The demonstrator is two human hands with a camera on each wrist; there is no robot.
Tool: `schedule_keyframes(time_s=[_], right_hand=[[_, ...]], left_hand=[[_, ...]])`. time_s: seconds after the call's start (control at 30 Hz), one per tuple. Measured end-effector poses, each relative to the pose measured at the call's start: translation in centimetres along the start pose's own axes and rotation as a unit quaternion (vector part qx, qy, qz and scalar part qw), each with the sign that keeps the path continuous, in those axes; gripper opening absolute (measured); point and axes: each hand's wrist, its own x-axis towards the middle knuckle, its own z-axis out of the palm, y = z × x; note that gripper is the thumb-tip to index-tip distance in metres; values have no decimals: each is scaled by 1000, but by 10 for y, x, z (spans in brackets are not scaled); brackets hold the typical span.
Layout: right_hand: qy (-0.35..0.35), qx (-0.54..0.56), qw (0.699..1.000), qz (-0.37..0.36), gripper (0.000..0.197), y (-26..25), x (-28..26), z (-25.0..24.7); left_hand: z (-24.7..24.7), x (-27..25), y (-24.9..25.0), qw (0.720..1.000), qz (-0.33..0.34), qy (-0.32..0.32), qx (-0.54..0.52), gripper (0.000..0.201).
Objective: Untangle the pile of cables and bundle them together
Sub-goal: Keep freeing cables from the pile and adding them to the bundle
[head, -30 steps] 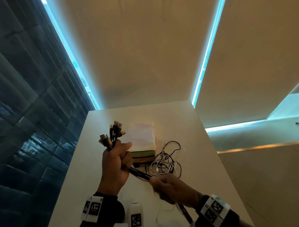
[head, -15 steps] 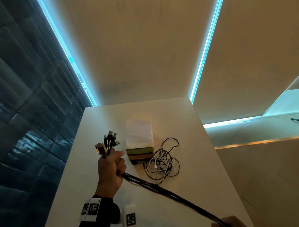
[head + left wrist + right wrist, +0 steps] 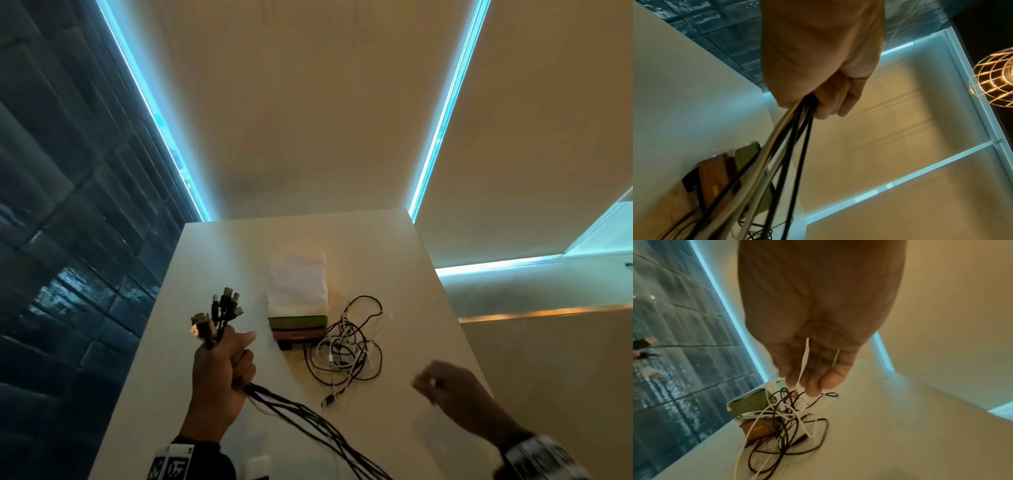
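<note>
My left hand [image 3: 222, 366] is raised over the white table [image 3: 219, 260] and grips a bundle of black and white cables [image 3: 294, 411]. Their connectors [image 3: 224, 306] stick up above the fist, and the cords trail down to the lower right, out of view. In the left wrist view the fingers [image 3: 830, 104] curl round the cords [image 3: 797, 133]. A tangled pile of black and white cables [image 3: 346, 353] lies on the table right of centre. My right hand [image 3: 442, 383] hovers blurred to the right of the pile. A thin white cable [image 3: 803, 363] from the pile [image 3: 789, 426] runs through its curled fingers [image 3: 816, 386].
A stack of flat boxes under a white cloth [image 3: 298, 301] stands just behind the pile. Dark tiled wall runs along the table's left edge. A small white object [image 3: 258, 469] sits at the near edge. A wire lamp [image 3: 995, 78] hangs overhead.
My right hand slid down the bundle out of view, let it go, and has come back up to the right of the pile. The left hand lowered slightly with the bundle.
</note>
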Motion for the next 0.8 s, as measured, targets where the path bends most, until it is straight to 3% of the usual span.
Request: schedule_keyframes(time_s=[0.03, 0.1, 0.27, 0.43, 0.53, 0.6, 0.63, 0.7, 0.73, 0.8], right_hand=[[29, 16, 999, -39, 14, -22, 30, 7], [25, -54, 995, -79, 27, -33, 73, 15], [-37, -140, 988, -60, 34, -31, 118, 41], [-112, -172, 978, -29, 18, -23, 125, 54], [26, -129, 991, 8, 22, -32, 117, 54], [85, -72, 993, -31, 18, -48, 103, 54], [52, -58, 995, -66, 17, -58, 95, 59], [-96, -88, 985, -116, 5, -75, 79, 78], [-159, -121, 971, -132, 7, -76, 74, 90], [-205, -157, 958, -126, 22, -70, 72, 109]], left_hand=[[4, -1, -3, 1000, -3, -3, 6, 54], [12, -4, -7, 1000, -8, -15, 15, 54], [23, -11, -14, 999, -21, -21, 29, 52], [21, -15, -17, 999, -26, -2, 31, 47], [12, -16, -19, 999, -32, 5, 34, 49], [6, -18, -20, 999, -36, 11, 33, 51], [5, -19, -20, 999, -38, 14, 31, 51], [1, -19, -21, 999, -38, 19, 29, 52], [0, -19, -21, 999, -37, 22, 34, 52], [-1, -19, -23, 998, -38, 25, 41, 54]])
